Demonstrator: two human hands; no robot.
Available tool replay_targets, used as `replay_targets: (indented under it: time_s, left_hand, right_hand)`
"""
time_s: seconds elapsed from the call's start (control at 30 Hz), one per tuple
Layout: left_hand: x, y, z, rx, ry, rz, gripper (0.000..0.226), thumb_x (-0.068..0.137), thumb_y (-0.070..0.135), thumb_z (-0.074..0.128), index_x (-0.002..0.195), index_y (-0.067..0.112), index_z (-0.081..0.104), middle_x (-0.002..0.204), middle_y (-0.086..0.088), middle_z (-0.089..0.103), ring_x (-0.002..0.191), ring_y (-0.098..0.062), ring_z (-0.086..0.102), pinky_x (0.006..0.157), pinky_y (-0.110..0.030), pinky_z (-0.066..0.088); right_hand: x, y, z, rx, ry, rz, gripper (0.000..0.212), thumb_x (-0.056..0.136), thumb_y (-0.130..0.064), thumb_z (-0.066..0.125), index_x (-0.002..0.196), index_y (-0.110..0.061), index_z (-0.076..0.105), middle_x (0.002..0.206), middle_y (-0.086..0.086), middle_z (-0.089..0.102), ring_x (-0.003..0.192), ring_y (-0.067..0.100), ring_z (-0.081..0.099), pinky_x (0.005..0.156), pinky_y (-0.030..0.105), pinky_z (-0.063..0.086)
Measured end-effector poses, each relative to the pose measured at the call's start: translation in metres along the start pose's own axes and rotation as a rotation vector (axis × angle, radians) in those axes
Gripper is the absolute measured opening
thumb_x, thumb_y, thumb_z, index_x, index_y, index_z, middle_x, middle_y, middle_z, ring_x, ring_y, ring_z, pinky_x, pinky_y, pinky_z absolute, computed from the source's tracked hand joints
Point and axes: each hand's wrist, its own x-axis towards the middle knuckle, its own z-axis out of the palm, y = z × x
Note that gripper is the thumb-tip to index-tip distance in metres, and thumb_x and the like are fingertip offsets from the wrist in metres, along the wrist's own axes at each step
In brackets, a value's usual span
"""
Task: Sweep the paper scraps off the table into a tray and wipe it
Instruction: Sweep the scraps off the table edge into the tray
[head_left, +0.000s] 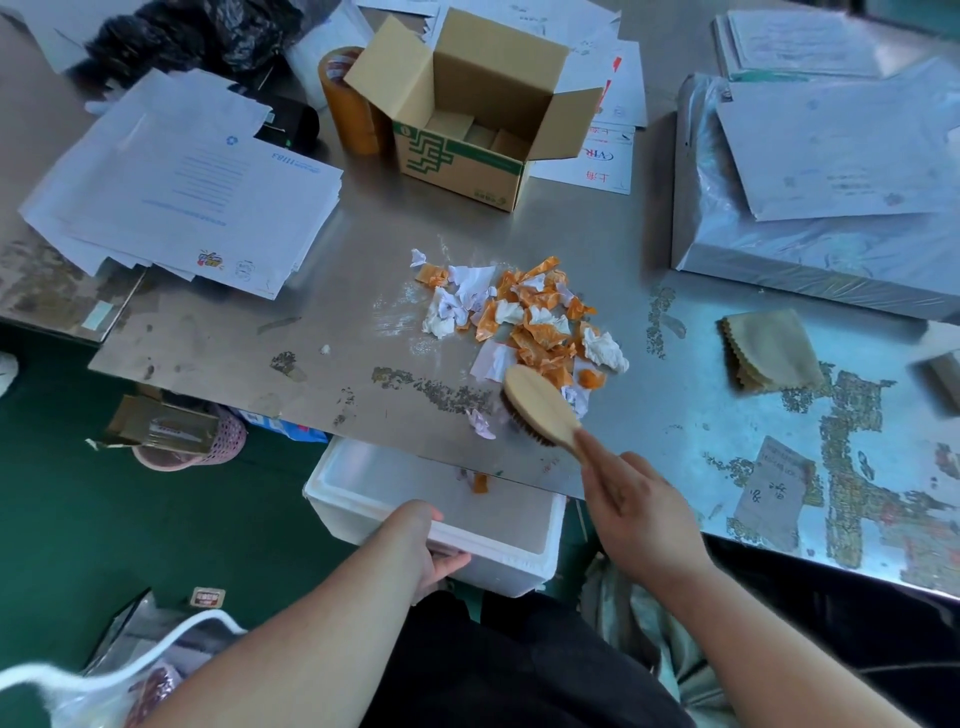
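Sweeping position at the near edge of the surface (363, 260): the right grip (639, 514) is clamped around the handle of a wooden brush (540, 405), fingers curled on it, bristles down on the metal and the brush head touching the near side of the paper scraps (524, 317). That pile of orange and white crumpled bits sits mid-surface, a little back from the near edge, with one stray white scrap (480, 423) just beside the bristles, on their left. Below that edge, the left grip (426, 540) holds the near rim of the white foam tray (363, 483), fingers wrapped over it; the tray's far side is tucked under the edge, and an orange piece (480, 483) already lies inside. Around the pile it's crowded: an open cardboard box (467, 119) stands behind it toward the far edge, a roll of brown tape (348, 98) touching the box's left side. A loose stack of white envelopes (176, 182) spreads over the left side. On the right lies a big plastic-wrapped package (805, 249), and a folded yellow cloth (774, 348) sits just in front of it, well apart from the scraps. Down on the green floor, left of the tray, there's a pink basket (208, 441).
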Motion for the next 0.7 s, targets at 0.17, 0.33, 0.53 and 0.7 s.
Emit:
replay_targets:
  time_s: [0.17,0.33,0.53,0.7]
  left_hand:
    - [0.000,-0.002,0.000,-0.015,-0.016,0.012,0.015,0.099,0.005,0.060,0.106,-0.007,0.056,0.097,-0.027,0.059,0.107,-0.045,0.064,0.091,-0.056,0.060]
    - [0.001,-0.004,-0.001,-0.019,-0.009,0.013,0.012,0.098,0.004,0.061,0.103,-0.006,0.056,0.101,-0.027,0.059,0.100,-0.044,0.064,0.089,-0.056,0.060]
    - [0.001,-0.004,-0.001,-0.015,-0.024,0.031,0.012,0.098,0.005,0.059,0.105,-0.004,0.053,0.098,-0.027,0.059,0.099,-0.044,0.065,0.083,-0.055,0.062]
    - [0.001,-0.004,-0.002,-0.025,-0.032,0.017,0.014,0.097,0.005,0.060,0.103,-0.002,0.050,0.096,-0.026,0.057,0.103,-0.046,0.064,0.075,-0.054,0.061]
  right_hand:
    - [0.006,0.015,-0.008,-0.049,-0.057,0.110,0.045,0.105,-0.043,0.042,0.150,-0.048,0.041,0.085,-0.009,0.053,0.071,0.014,0.058,0.064,0.040,0.053]
    - [-0.008,0.019,0.008,-0.044,-0.144,0.106,0.046,0.105,-0.044,0.041,0.151,-0.050,0.037,0.084,-0.009,0.055,0.070,0.013,0.059,0.065,0.041,0.054]
    - [-0.027,0.011,0.029,-0.015,-0.185,0.010,0.046,0.104,-0.043,0.045,0.150,-0.050,0.041,0.081,-0.012,0.050,0.067,0.011,0.053,0.061,0.033,0.049]
    - [-0.036,0.002,0.036,-0.045,-0.188,-0.102,0.046,0.103,-0.041,0.048,0.147,-0.052,0.043,0.076,-0.013,0.045,0.065,0.008,0.045,0.056,0.021,0.035]
